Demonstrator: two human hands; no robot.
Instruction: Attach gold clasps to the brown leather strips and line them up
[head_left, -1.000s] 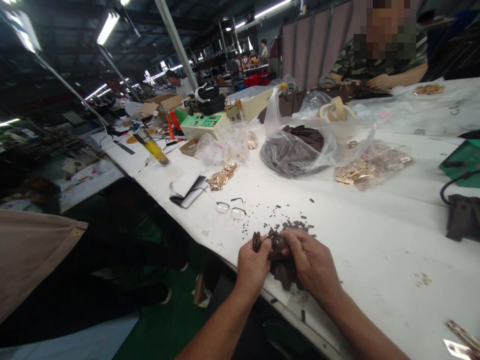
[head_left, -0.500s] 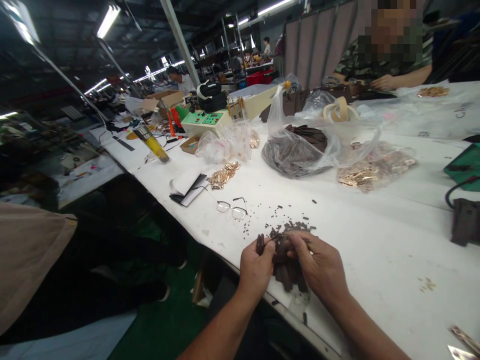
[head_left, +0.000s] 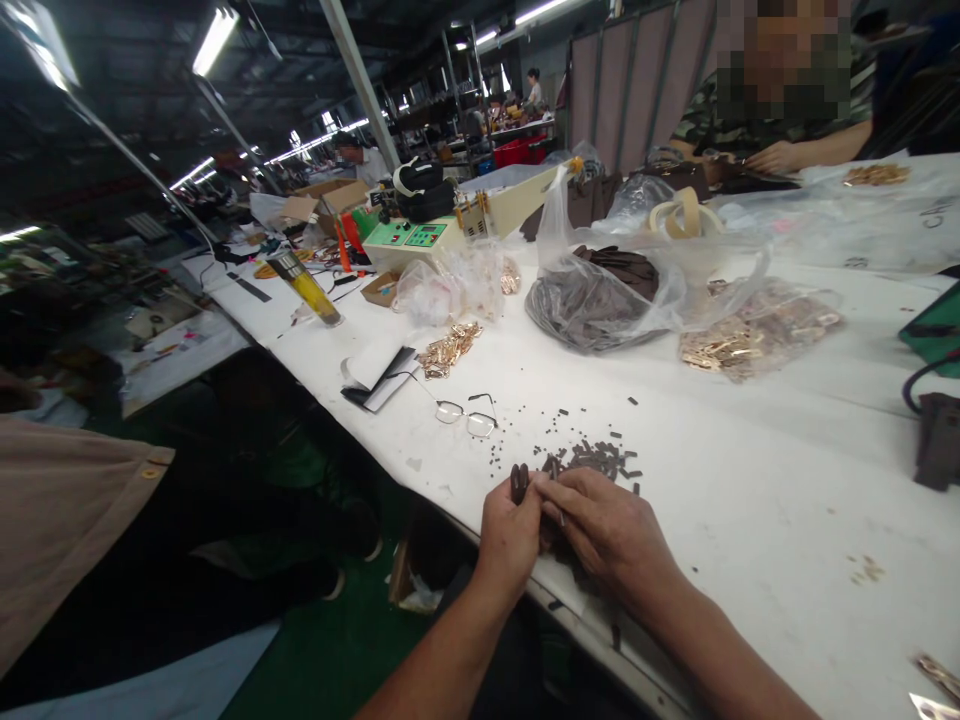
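Jointly, left grip (head_left: 508,535) and right grip (head_left: 615,522) clasp brown material (head_left: 519,484); one pair of glasses (head_left: 465,416) lies beyond.

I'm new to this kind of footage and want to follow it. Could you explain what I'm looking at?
Of course. There is no robot here: these are a person's bare hands, seen from a camera worn on the head, looking forward and down. The left hand grips a dark brown piece, which sticks up beside its thumb. The right hand meets it at the fingertips; what those fingers pinch is hidden.

Just beyond, small dark bits lie scattered on the white table. Further off are eyeglasses, a pile of gold-coloured pieces and a clear plastic bag with dark brown pieces inside. The box with green panels seems to be some machine. Across the table, the hand at upper right belongs to another person.
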